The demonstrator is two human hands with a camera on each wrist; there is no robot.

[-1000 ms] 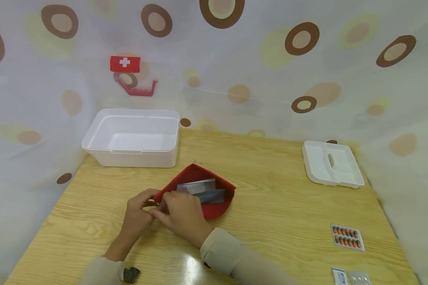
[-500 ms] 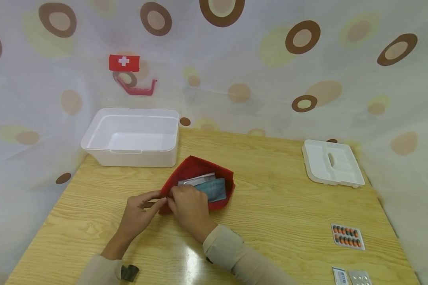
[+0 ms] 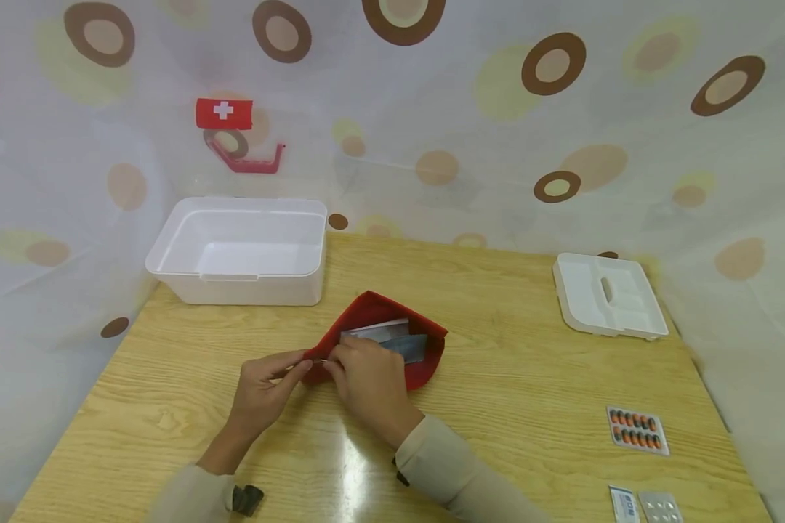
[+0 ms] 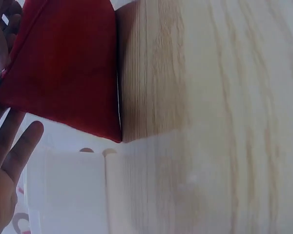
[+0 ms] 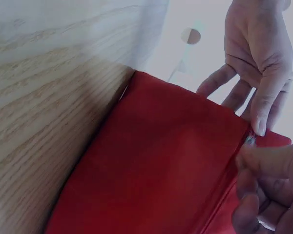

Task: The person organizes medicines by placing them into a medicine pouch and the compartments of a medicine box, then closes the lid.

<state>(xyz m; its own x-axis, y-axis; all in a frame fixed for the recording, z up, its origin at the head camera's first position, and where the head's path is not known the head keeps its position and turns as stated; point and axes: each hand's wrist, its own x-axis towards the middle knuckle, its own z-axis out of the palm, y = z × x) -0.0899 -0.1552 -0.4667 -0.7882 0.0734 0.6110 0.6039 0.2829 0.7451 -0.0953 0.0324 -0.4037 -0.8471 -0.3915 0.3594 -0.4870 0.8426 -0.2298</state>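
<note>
A red zip pouch (image 3: 429, 369) stands on the table with its mouth gaping. Inside it are a blue packet (image 3: 413, 347) and a clear, silvery packet (image 3: 382, 330). My left hand (image 3: 262, 392) pinches the pouch's left corner between thumb and fingers, at the end of the zip. Beside it, my right hand (image 3: 374, 383) reaches over the front edge and covers part of the opening. In the right wrist view the thumb and finger of my right hand (image 5: 273, 180) pinch at the metal zip slider (image 5: 250, 140).
Behind the pouch on the left stands a white plastic box (image 3: 255, 287). A white compartment tray (image 3: 608, 298) lies at the back right. On the right are a capsule blister pack (image 3: 637, 430), a small blue-and-white packet (image 3: 624, 505) and a silver blister pack (image 3: 661, 507).
My right hand has shifted right, away from my left fingers, which it overlapped a second ago. The pouch has slid slightly right, with my left hand still at its corner.
</note>
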